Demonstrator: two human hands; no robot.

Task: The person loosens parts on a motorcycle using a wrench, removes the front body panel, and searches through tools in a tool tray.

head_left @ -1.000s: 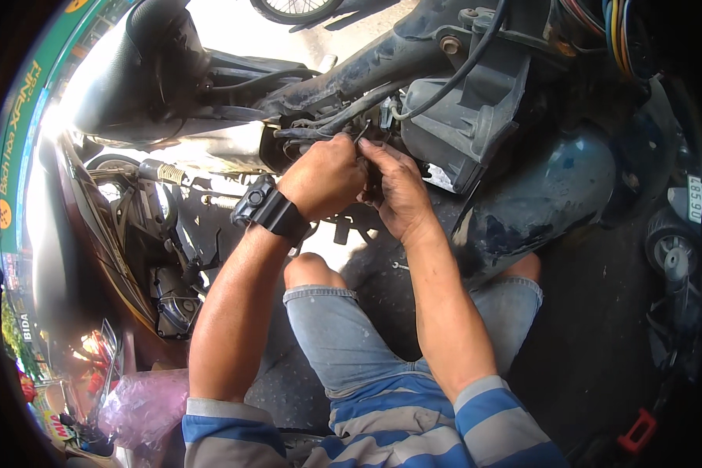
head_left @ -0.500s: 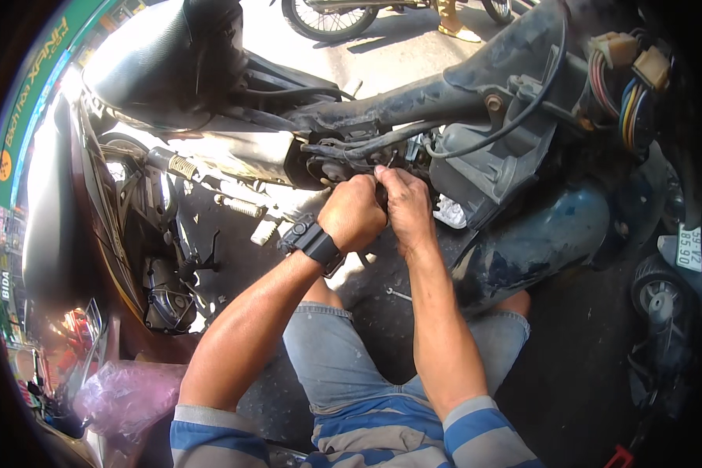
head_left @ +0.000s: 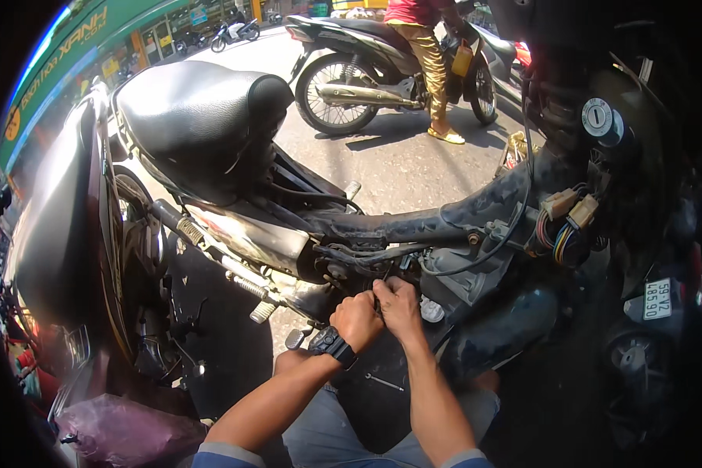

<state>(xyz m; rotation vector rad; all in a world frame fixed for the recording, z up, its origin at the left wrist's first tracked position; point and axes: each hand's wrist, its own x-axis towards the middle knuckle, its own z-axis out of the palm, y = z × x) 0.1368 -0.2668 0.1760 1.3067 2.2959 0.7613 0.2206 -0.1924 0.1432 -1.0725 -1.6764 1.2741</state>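
Note:
A motorcycle stands across in front of me with its frame tube [head_left: 413, 227] bare and dusty. Below that tube, against the dark engine area and its black cables [head_left: 374, 253], my two hands are close together. My left hand [head_left: 356, 321], with a black watch [head_left: 329, 343] on the wrist, is closed like a fist. Just to its right, my right hand [head_left: 399, 309] is closed, with thumb and fingers pinched. What they grip is hidden by the fingers. A grey plastic housing [head_left: 456, 273] sits right of my hands.
An open-end wrench [head_left: 385, 381] lies on the dark ground. Wire connectors [head_left: 569, 204] hang at the right, below the ignition lock [head_left: 598, 118]. Another motorcycle [head_left: 51, 257] stands close at the left, near a pink plastic bag [head_left: 129, 429]. A person on a motorbike [head_left: 351, 82] is on the street beyond.
The view has tilted up, bringing in more of the street, the seat and the ignition lock. Both hands remain closed together at the same spot under the frame tube.

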